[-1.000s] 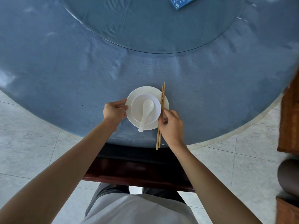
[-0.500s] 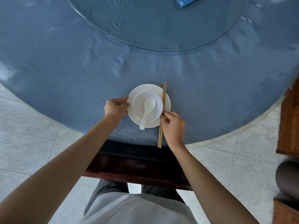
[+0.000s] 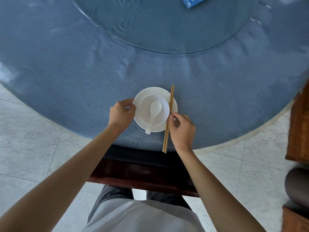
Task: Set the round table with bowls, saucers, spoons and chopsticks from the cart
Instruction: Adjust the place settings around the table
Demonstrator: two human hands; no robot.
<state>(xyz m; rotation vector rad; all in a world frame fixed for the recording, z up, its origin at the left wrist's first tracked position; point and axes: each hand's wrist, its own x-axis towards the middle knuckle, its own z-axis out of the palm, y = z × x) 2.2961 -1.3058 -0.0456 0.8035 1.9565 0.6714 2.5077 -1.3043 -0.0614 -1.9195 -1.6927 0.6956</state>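
A white saucer lies near the front edge of the round table, which has a blue cloth. A white bowl stands on the saucer, and a white spoon rests in the bowl with its handle toward me. A pair of wooden chopsticks lies across the saucer's right side, its near end reaching past the table edge. My left hand pinches the saucer's left rim. My right hand pinches the chopsticks at their middle.
A glass turntable covers the table's middle, with a blue packet at its far side. A dark wooden chair stands between me and the table. Wooden furniture is at the right edge, on a pale tiled floor.
The chopsticks have shifted slightly away from me along the saucer's right side, with my right hand moving up with them. My left hand stays at the saucer's left rim.
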